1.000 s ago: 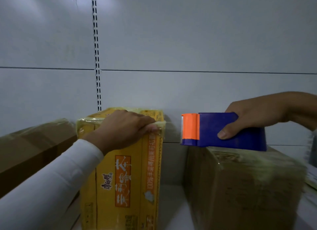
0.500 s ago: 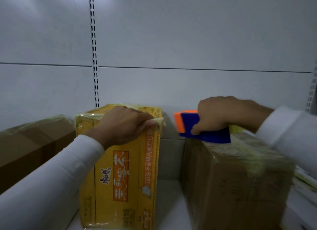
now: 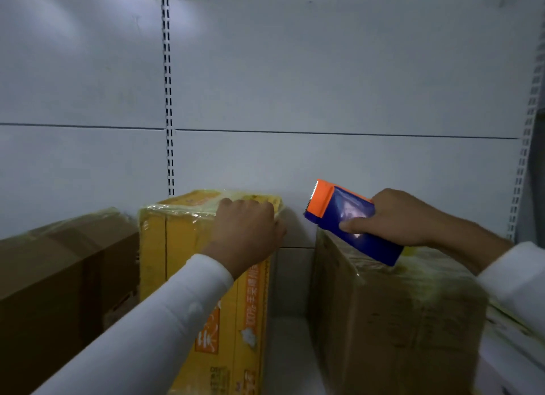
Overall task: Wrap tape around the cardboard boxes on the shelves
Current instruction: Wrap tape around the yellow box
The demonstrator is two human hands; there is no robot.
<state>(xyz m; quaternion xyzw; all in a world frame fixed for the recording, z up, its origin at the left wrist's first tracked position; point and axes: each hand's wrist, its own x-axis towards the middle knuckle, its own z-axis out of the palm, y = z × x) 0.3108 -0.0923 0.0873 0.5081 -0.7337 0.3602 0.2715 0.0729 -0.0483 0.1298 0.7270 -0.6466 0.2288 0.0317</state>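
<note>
a tall yellow printed cardboard box (image 3: 203, 276) stands on the shelf. the left hand (image 3: 246, 235) presses its top right corner, fingers curled over the edge. just right of the box, the right hand (image 3: 404, 217) grips a blue and orange tape dispenser (image 3: 348, 217), serrated end pointing toward the box, above a brown taped cardboard box (image 3: 392, 321).
</note>
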